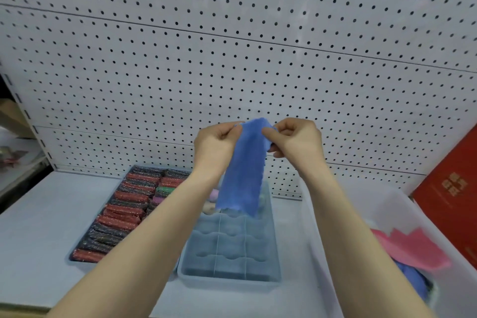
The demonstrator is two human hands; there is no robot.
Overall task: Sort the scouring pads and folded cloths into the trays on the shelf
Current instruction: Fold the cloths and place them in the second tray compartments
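A blue cloth (244,170) hangs as a long folded strip in front of me, above the shelf. My left hand (216,144) pinches its top left corner and my right hand (296,141) pinches its top right corner. Below it stands a grey-blue divided tray (229,273); a few rolled pastel cloths (213,201) lie at its far end, and the near cells hold nothing. To the left, a second tray (77,259) is packed with sparkly red and dark scouring pads (124,210) in two rows.
A clear plastic bin (320,235) at the right holds a pink cloth (410,248) and a blue cloth (413,279). A red box (449,188) leans at the far right. White pegboard (232,59) backs the shelf (33,235).
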